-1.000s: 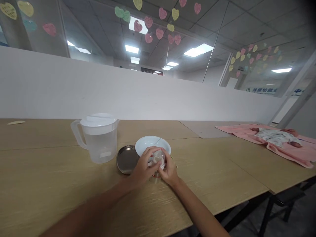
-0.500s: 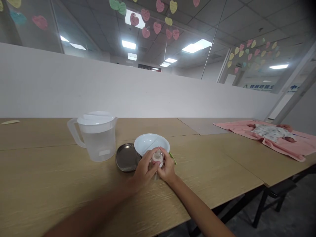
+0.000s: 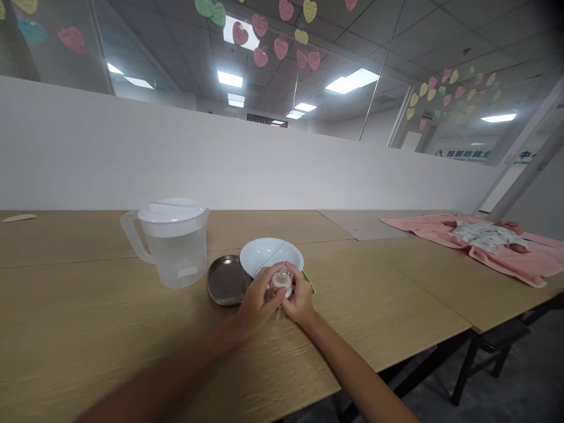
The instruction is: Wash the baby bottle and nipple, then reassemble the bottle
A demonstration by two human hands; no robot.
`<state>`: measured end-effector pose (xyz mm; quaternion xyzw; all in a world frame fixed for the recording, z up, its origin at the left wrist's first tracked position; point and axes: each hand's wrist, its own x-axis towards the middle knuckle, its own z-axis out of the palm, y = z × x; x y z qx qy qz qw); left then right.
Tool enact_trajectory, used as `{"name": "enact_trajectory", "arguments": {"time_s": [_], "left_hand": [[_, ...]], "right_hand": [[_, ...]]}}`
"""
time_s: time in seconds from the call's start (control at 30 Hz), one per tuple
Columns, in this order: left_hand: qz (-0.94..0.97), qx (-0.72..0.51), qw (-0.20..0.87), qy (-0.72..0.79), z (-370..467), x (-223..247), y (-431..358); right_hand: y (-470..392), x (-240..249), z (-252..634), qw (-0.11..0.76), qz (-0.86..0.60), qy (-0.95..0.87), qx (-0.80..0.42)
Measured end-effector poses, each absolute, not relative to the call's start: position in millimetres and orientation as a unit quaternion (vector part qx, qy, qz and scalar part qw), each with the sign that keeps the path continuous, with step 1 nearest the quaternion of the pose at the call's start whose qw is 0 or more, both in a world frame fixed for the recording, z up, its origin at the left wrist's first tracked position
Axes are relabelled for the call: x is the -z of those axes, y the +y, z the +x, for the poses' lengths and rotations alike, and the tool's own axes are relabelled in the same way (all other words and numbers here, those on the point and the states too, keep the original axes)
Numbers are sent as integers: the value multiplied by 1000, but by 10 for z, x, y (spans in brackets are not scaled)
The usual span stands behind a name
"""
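Note:
My left hand (image 3: 261, 298) and my right hand (image 3: 300, 298) close round a small bottle (image 3: 282, 281) with a clear, domed top and a pale pink collar. Fingers of both hands press on it from either side, and its lower part is mostly hidden. Just behind the hands stands a white bowl (image 3: 264, 252) with a thin, straight line across it. A metal tray (image 3: 227, 282) lies left of my left hand, against the bowl. Something thin and green (image 3: 309, 283) shows at the bowl's right, partly hidden by my right hand.
A lidded clear pitcher (image 3: 178, 249) stands left of the tray. On the far right, a baby doll (image 3: 484, 236) in patterned clothes lies on a pink towel (image 3: 414, 226). A white wall (image 3: 247, 164) rises behind the wooden table (image 3: 374, 305); a dark stool (image 3: 493, 343) is at lower right.

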<state>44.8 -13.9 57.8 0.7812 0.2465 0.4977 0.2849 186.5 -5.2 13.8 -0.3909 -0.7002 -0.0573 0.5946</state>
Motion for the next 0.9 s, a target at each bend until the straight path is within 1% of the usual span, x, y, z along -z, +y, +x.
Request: {"name": "enact_trajectory", "arguments": {"time_s": [0.6, 0.9], "left_hand": [[769, -499, 307, 257, 450, -595, -147], [779, -501, 284, 248, 464, -565, -131]], "right_hand": [[-45, -153, 1845, 608, -375, -695, 79], [-28, -145, 1847, 596, -377, -700, 110]]}}
